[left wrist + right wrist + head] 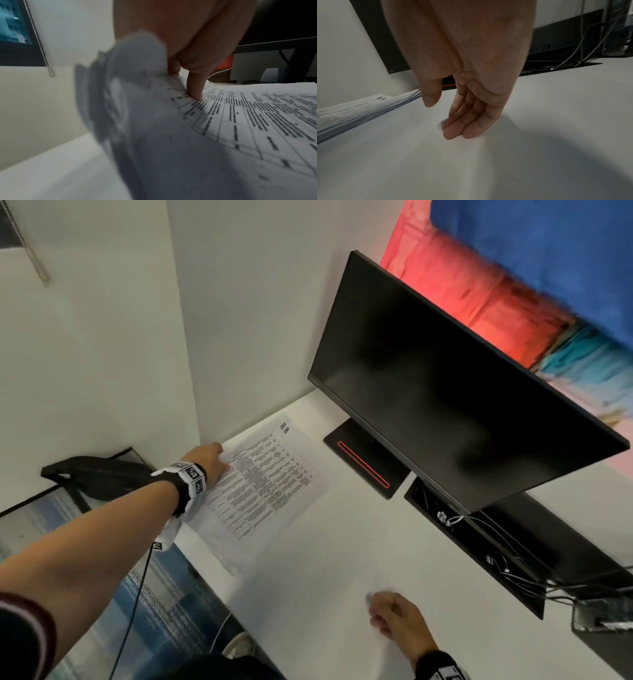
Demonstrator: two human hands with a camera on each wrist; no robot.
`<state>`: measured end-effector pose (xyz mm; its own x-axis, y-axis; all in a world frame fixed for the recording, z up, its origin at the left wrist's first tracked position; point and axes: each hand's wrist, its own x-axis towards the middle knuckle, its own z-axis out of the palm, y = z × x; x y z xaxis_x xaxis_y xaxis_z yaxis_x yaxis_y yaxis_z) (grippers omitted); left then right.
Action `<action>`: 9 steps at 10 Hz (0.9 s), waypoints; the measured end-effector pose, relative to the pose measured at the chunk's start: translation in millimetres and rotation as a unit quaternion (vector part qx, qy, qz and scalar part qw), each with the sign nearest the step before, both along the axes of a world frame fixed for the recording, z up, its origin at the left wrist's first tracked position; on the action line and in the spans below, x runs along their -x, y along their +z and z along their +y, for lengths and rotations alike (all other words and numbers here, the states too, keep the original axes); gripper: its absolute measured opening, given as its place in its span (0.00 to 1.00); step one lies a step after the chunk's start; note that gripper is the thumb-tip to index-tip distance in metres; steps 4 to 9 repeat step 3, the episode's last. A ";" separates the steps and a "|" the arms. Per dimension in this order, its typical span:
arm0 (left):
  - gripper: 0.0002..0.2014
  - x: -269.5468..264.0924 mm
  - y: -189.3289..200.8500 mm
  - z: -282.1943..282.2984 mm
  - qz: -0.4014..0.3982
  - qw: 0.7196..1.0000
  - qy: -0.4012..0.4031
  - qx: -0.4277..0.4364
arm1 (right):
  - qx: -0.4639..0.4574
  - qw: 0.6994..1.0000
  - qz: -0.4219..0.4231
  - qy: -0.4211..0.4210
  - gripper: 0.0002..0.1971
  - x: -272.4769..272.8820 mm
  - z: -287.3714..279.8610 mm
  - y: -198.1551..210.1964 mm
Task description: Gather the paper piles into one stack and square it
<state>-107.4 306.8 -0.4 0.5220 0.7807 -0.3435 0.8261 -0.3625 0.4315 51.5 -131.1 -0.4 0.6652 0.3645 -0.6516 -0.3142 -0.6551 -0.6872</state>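
One stack of printed sheets [265,491] lies on the white desk [342,563] near the wall corner, its edges slightly fanned. My left hand [214,460] is at the stack's far left edge. In the left wrist view the thumb [195,86] presses on the top sheet [257,115] while fingers curl under the lifted, curling edge, so my left hand [181,81] pinches the paper. My right hand [394,616] rests apart on bare desk, nearer to me. Its relaxed fingertips [462,129] touch the desk and hold nothing. The stack [351,112] shows to its left.
A black monitor [445,378] on a stand [366,463] rises just right of the stack. Behind it runs a black cable tray [496,542] with wires. White walls close off the far and left sides. A black bag [99,474] lies beyond the desk's left edge.
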 end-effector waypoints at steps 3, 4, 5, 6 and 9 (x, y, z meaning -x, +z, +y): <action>0.16 -34.8 4.1 -19.6 0.039 0.978 -0.043 -0.198 | 0.006 0.996 -0.092 0.018 0.06 -8.5 -28.5 9.8; 0.16 -34.8 4.1 -19.6 0.039 0.978 -0.043 -0.198 | 0.006 0.996 -0.092 0.018 0.06 -8.5 -28.5 9.8; 0.16 -34.8 4.1 -19.6 0.039 0.978 -0.043 -0.198 | 0.006 0.996 -0.092 0.018 0.06 -8.5 -28.5 9.8; 0.16 -34.8 4.1 -19.6 0.039 0.978 -0.043 -0.198 | 0.006 0.996 -0.092 0.018 0.06 -8.5 -28.5 9.8; 0.16 -34.8 4.1 -19.6 0.039 0.978 -0.043 -0.198 | 0.006 0.996 -0.092 0.018 0.06 -8.5 -28.5 9.8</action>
